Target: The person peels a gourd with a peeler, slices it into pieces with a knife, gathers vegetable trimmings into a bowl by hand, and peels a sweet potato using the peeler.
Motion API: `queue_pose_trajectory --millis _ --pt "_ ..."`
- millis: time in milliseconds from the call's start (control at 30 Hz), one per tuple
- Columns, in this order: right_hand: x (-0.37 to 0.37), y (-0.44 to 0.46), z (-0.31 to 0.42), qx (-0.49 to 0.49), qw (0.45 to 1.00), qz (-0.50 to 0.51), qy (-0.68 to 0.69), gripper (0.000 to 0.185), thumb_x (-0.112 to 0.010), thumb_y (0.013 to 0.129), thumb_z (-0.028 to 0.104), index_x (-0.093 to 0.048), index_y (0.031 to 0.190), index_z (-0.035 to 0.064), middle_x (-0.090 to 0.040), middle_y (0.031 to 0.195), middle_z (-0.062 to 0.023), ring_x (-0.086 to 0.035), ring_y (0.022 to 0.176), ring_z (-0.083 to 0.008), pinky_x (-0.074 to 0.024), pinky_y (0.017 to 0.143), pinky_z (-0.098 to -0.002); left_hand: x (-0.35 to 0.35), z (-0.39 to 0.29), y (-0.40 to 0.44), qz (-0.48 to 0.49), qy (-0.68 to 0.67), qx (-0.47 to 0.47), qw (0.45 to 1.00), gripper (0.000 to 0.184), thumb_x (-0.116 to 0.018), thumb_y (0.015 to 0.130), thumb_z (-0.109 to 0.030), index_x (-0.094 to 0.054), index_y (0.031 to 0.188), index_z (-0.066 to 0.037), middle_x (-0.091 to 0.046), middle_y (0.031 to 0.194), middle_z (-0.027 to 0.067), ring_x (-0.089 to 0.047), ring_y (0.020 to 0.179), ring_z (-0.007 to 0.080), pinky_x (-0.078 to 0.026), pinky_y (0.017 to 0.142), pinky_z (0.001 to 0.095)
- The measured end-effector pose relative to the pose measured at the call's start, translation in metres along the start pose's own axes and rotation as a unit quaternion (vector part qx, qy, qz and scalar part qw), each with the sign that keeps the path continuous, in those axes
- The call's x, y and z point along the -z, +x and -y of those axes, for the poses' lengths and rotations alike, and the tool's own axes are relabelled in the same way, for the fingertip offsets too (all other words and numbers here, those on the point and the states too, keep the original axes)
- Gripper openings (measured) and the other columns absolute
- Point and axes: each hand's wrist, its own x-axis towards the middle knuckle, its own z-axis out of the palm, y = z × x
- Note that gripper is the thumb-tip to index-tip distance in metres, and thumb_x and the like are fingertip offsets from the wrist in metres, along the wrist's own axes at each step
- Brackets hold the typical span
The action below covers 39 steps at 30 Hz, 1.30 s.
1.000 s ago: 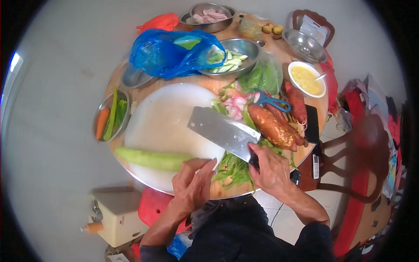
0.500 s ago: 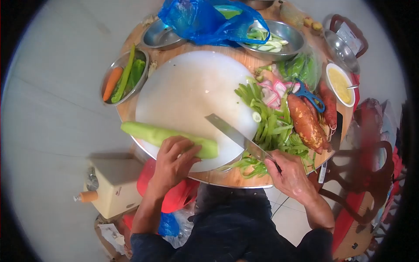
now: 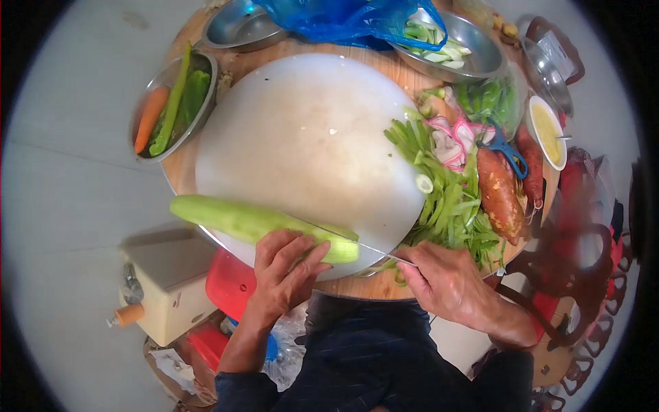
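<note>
A long, peeled, pale-green vegetable (image 3: 240,215) lies along the near edge of the round white cutting board (image 3: 295,130). My left hand (image 3: 283,271) presses on it near its right end, fingers bent over its near side. In my right hand (image 3: 446,281) is a kitchen knife (image 3: 377,251), its blade seen almost edge-on. The blade runs lengthwise along the vegetable's right part, and a line shows there between two strips. How deep the edge sits I cannot tell. Green peelings (image 3: 449,213) are heaped just beyond my right hand.
Sweet potatoes (image 3: 501,196), blue-handled scissors (image 3: 504,150) and pink-white scraps (image 3: 453,141) lie at the right. A bowl of cut pieces (image 3: 484,58) and a blue plastic bag (image 3: 343,24) stand at the back. A metal bowl (image 3: 206,110) at left holds a carrot (image 3: 151,118) and green peppers.
The knife has moved left from over the board onto the vegetable, its blade turned edge-on. My left hand stays on the vegetable. The whole view has shifted somewhat.
</note>
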Motion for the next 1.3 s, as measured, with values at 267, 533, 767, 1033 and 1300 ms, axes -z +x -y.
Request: queue_pose_trajectory --millis 267,533,767,1033,1300 --pt "0.007 -0.012 0.010 -0.035 0.988 0.086 -0.125 0.021 -0.068 0.095 0.011 -0.065 0.111 -0.0015 -0.066 0.083 -0.0153 -0.069 0.063 -0.0317 -0.0554 0.054 -0.0444 0.003 -0.002 0.004 0.017 -0.002 0.006 1.000 0.043 -0.089 0.077 -0.018 -0.080 0.119 -0.013 -0.070 0.115 0.0054 -0.064 0.104 0.0287 -0.052 0.091 0.0452" --pt "0.002 -0.001 0.027 -0.041 0.965 0.138 -0.219 0.019 -0.069 0.085 0.010 -0.064 0.101 0.0001 -0.069 0.079 -0.0135 -0.073 0.061 -0.0296 -0.0556 0.051 -0.0447 0.007 -0.003 0.005 0.034 0.027 -0.007 0.999 0.045 -0.091 0.075 -0.021 -0.078 0.118 -0.013 -0.068 0.112 0.0036 -0.063 0.102 0.0269 -0.050 0.088 0.0441" --pt "-0.006 0.001 0.001 -0.067 0.994 0.034 -0.074 0.015 -0.063 0.100 0.011 -0.061 0.097 -0.0030 -0.068 0.078 -0.0210 -0.071 0.064 -0.0412 -0.0573 0.057 -0.0520 0.031 -0.009 0.010 0.133 0.060 0.013 0.989 0.050 -0.091 0.073 -0.024 -0.074 0.120 -0.017 -0.064 0.111 0.0061 -0.059 0.105 0.0316 -0.050 0.093 0.0481" --pt "0.010 0.003 0.004 -0.081 0.995 0.046 0.025 0.020 -0.064 0.104 0.013 -0.057 0.093 -0.0028 -0.064 0.076 -0.0237 -0.065 0.065 -0.0472 -0.0511 0.058 -0.0537 0.032 0.010 0.004 0.127 0.023 -0.014 0.992 0.052 -0.082 0.075 -0.009 -0.074 0.126 -0.018 -0.068 0.130 0.0021 -0.065 0.122 0.0267 -0.048 0.108 0.0501" --pt "-0.001 -0.004 0.017 -0.034 0.996 0.080 -0.016 0.019 -0.066 0.102 0.015 -0.057 0.092 0.0009 -0.065 0.076 -0.0156 -0.069 0.061 -0.0380 -0.0516 0.054 -0.0521 0.028 0.002 -0.003 0.087 0.031 -0.008 0.996 0.052 -0.079 0.071 -0.006 -0.078 0.122 -0.017 -0.071 0.123 0.0034 -0.067 0.115 0.0267 -0.052 0.101 0.0472"
